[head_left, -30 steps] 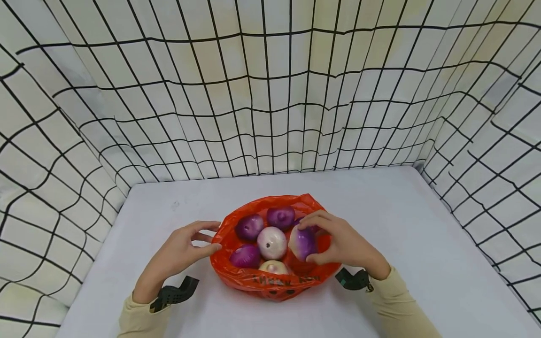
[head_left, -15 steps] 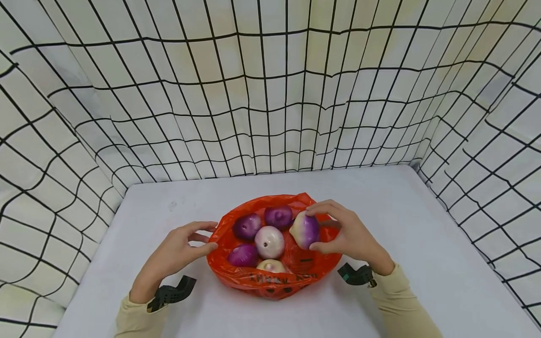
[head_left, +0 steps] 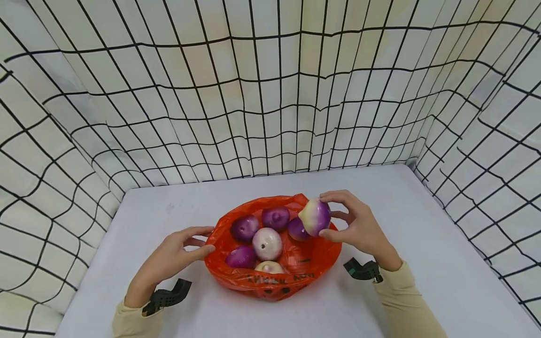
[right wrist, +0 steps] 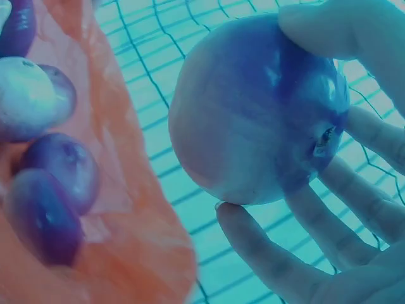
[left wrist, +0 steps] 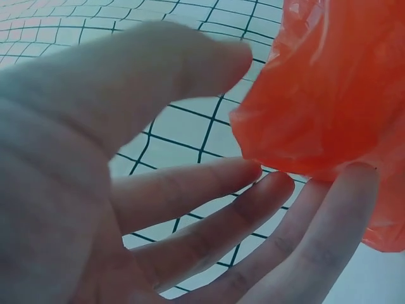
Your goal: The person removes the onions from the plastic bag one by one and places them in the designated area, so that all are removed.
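Lifting one round purple-and-white onion [head_left: 315,216] clear of the crinkled orange plastic bag [head_left: 270,281]: that looks like the step in hand. Held by the right hand [head_left: 359,227] in a curled grip, thumb below and fingertips [right wrist: 329,28] over the top, raised above the bag's far right rim rather than resting inside it. Seen from the right wrist, same onion [right wrist: 256,107] cradled against spread fingers, bag wall off to the left with other onions beyond.

Left hand [head_left: 175,256] lying at the bag's left edge, fingers relaxed and mostly straight, thumb toward the plastic; from the left wrist, fingertips [left wrist: 354,183] touching the orange film [left wrist: 329,88] from beneath, nothing pinched or gripped, so loosely open and steadying at most.

Remaining in the bag: five more onions, among them a pale whitish one [head_left: 267,243] at the middle and a dark purple one [head_left: 243,227] to its left. Bag sitting on the white worktop [head_left: 422,244], with the grid-patterned cloth backdrop [head_left: 270,94] behind.

Judging the next move: carrying the onion sideways past the rim, keeping the curled hold firm since the skin looks smooth, and keeping the bag from dragging along.

Compared with half a second ago: onion higher and farther toward the back right, previously low against the bag's inner wall; another purple onion [head_left: 297,229] now uncovered beneath it; left hand nearly unchanged.
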Available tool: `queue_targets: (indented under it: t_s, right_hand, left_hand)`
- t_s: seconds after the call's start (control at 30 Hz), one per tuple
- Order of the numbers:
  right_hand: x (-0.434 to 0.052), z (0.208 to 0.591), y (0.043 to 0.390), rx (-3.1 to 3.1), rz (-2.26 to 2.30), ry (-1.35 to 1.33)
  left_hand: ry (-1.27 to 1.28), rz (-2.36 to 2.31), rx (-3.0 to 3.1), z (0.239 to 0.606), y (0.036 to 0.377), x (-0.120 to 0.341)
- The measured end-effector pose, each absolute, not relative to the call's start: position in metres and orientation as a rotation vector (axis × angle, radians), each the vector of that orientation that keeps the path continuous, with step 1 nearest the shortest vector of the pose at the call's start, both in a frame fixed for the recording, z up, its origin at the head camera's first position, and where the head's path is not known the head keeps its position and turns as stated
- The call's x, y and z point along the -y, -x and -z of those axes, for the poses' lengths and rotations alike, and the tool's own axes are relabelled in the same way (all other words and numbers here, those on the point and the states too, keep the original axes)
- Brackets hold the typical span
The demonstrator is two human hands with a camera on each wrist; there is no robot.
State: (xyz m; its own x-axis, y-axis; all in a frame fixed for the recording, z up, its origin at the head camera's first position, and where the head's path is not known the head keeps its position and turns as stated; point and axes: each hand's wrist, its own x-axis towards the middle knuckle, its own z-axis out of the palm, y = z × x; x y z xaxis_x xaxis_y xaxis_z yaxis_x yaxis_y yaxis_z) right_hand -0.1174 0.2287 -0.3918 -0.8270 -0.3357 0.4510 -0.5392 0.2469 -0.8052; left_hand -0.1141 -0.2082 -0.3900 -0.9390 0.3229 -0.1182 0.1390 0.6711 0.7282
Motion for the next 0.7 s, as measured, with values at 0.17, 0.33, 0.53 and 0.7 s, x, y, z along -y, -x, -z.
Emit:
queue_targets:
  t_s: [0.17, 0.33, 0.53, 0.7]
  right_hand:
    - [-0.24, 0.39, 0.118, 2.287, -1.661, -0.754]
    - [-0.252, 0.392, 0.12, 2.249, -1.651, -0.684]
    - [-0.266, 0.397, 0.125, 2.213, -1.665, -0.549]
    - [-0.273, 0.401, 0.129, 2.162, -1.74, -0.461]
  left_hand:
    - [-0.364, -1.153, -2.602, 0.395, 0.113, 0.21]
    - [-0.38, -1.153, -2.615, 0.397, 0.113, 0.211]
    - [-0.423, -1.163, -2.641, 0.397, 0.116, 0.211]
    - [-0.415, -1.156, -2.637, 0.397, 0.116, 0.212]
